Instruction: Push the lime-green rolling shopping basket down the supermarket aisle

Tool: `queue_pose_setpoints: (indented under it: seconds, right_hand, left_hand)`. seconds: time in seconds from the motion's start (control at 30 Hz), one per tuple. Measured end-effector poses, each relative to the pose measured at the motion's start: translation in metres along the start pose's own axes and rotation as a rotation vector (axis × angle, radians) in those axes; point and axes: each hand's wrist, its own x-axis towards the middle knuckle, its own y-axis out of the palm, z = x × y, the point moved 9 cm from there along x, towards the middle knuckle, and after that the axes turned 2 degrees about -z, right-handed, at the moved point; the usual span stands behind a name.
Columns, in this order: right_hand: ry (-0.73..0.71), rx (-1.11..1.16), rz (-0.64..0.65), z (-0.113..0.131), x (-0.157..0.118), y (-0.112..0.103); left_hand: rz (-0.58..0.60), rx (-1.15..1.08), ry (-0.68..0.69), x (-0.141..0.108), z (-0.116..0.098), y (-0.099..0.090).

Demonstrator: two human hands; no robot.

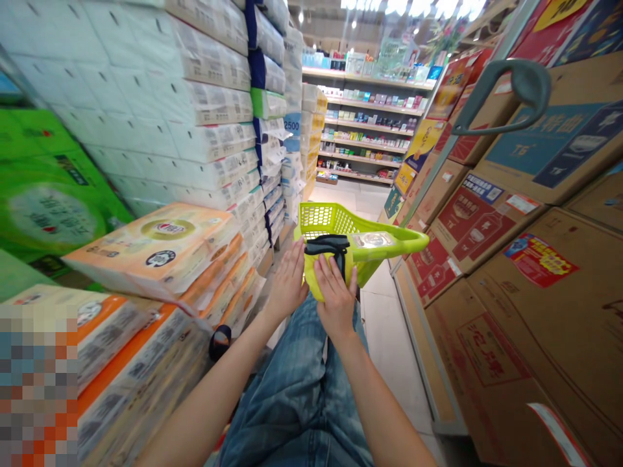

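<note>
Cloth: a small folded bundle (327,244), dark grey along its top and yellow-green below, sits at the near end of the basket, just beyond the person's knees. Whether it lies on the rim or is held up against it, I cannot tell.
Right hand: it lies on the cloth's front (335,288), fingers spread and slightly bent, thumb out to the side. Whether it pinches any fabric is hidden.
Left hand: it is held flat (288,275), fingers straight and close together, along the cloth's left edge. It does not look closed around anything.
Handling: pressing with spread fingers looks right for soft fabric, with the left hand as a side wall to keep the edge square. Light, even pressure should serve best; a hard push could slide the bundle off its support or let the fold spring open. The dark strip near the right fingers probably wants tucking in so that it does not snag.
Basket: lime green with mesh walls and a long rim (409,240) reaching to the right, a clear panel set near the cloth.
Jeans: blue legs (292,363) below the hands.
Left side: orange tissue packs (160,230) in front of tall stacks of white packs (131,97).
Right side: piled cartons (549,292).
Far end: shelves (370,123) of small boxes.
</note>
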Motion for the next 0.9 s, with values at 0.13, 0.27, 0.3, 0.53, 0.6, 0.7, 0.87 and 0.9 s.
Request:
queue_pose_setpoints:
  seconds: [0.13,0.27,0.3,0.53,0.6,0.7,0.87,0.9]
  right_hand:
    - [0.133,-0.079,-0.081,-0.04,-0.003,-0.015]
    - [0.242,-0.105,-0.166,-0.051,0.001,-0.019]
    - [0.246,-0.094,-0.166,-0.045,0.003,-0.016]
    - [0.089,0.019,-0.032,0.013,0.012,0.009]
    - [0.056,-0.006,-0.017,0.007,0.009,0.005]
    - [0.09,-0.06,-0.042,-0.025,0.007,-0.01]
    - [0.265,-0.118,-0.149,-0.072,0.007,-0.03]
    - [0.278,-0.114,-0.164,-0.07,0.008,-0.029]
  left_hand:
    - [-0.008,0.006,0.004,0.001,-0.001,0.003]
    - [-0.03,0.001,0.008,0.0,-0.002,0.006]
    - [-0.037,0.0,0.008,0.0,-0.001,0.006]
    - [-0.043,-0.013,-0.021,-0.003,0.004,0.003]
    - [-0.028,-0.004,-0.012,-0.002,0.003,0.002]
    - [-0.024,0.009,0.01,0.0,-0.001,0.001]
    - [-0.038,-0.015,0.007,0.001,-0.002,0.004]
    - [-0.041,-0.016,0.007,0.001,-0.002,0.005]
